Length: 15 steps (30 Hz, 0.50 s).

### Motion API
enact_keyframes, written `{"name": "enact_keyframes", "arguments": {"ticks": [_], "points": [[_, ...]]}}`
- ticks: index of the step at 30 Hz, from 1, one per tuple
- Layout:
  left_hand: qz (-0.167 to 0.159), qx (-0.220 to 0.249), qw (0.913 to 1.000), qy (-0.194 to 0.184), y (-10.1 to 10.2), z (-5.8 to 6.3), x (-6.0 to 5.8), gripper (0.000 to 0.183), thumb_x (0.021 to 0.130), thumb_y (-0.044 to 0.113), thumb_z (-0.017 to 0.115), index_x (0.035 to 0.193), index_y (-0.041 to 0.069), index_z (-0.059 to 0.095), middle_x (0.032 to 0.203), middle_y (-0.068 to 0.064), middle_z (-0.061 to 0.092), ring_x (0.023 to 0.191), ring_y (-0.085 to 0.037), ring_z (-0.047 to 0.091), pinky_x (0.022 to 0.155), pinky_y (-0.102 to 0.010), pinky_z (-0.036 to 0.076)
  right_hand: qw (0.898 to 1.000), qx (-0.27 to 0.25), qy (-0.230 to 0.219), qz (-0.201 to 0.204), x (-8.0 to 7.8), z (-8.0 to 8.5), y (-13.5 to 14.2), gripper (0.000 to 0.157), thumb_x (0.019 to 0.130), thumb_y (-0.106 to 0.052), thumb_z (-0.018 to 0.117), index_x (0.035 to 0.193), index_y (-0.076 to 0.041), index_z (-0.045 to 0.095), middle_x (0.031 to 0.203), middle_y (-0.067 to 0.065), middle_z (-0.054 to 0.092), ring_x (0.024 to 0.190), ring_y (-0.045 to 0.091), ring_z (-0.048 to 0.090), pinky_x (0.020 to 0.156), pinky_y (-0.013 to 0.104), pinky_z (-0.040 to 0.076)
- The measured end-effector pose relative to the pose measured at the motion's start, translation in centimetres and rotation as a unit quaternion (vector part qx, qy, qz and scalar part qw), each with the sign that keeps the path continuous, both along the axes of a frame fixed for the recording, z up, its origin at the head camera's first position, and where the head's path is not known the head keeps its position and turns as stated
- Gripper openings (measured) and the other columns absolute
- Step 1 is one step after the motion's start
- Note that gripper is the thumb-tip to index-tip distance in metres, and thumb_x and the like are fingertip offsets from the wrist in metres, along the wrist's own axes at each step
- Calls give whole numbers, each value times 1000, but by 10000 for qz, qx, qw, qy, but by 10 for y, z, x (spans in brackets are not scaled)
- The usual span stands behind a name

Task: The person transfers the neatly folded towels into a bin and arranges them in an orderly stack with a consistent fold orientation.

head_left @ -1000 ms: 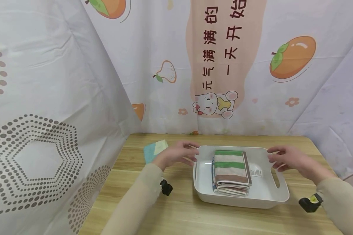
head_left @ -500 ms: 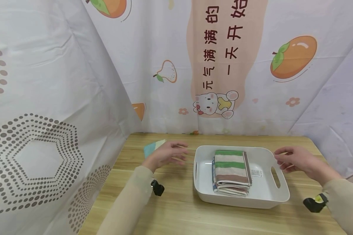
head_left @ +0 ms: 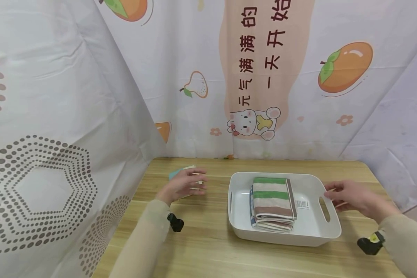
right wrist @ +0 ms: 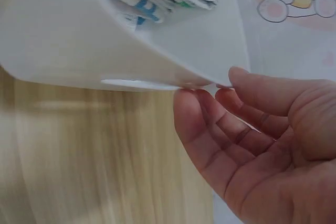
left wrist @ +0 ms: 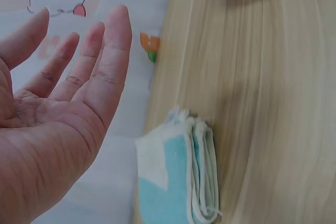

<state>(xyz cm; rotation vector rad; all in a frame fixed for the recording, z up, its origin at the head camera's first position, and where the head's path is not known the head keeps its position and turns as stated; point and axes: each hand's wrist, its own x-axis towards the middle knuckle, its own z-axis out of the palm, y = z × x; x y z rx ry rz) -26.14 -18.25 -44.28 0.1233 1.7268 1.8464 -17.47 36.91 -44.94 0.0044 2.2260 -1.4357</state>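
A white plastic basket (head_left: 278, 240) with handle slots stands on the table. Inside it lies a stack of folded towels, a green, white and brown striped towel (head_left: 271, 196) on top and a blue-patterned towel (right wrist: 134, 4) beneath. My right hand (head_left: 354, 197) pinches the basket's right rim between thumb and fingers, near the back corner. To the basket's left, my left hand (head_left: 183, 184) hovers with loosely extended fingers and nothing in it. Just beyond it sits a folded light-blue and cream towel (left wrist: 176, 174), partly hidden by that hand in the head view.
The wooden table (head_left: 208, 256) extends in front of the basket and on both sides. A printed curtain (head_left: 208, 116) hangs along its back edge, with more sheeting at the left (head_left: 55, 116) and right. A label (head_left: 302, 204) is on the basket floor.
My left hand has moved left, away from the basket, to the blue and cream towel. My right hand shifted slightly right, then down onto the basket's rim. The basket stays in place.
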Motion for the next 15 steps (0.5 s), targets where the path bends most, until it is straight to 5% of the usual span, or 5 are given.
{"name": "enact_keyframes", "arguments": {"ticks": [8,15], "points": [[291,-170,9994,-1,-19,-5,-3,47,105,18,60,148,4,46,124,-12,64,116,-39,64,111,-62,39,9987,-457,-162,156,1,-8,3,51,107,-12,52,138,25,35,104,7,74,93,21,72,81,38,61],[632,-262,9976,-60,-34,-11,-5,53,105,17,60,151,1,41,135,-21,55,117,-41,62,109,-59,44,9938,-946,-386,430,2,-13,8,36,110,-15,47,131,13,57,104,10,75,92,24,73,81,38,61]]}}
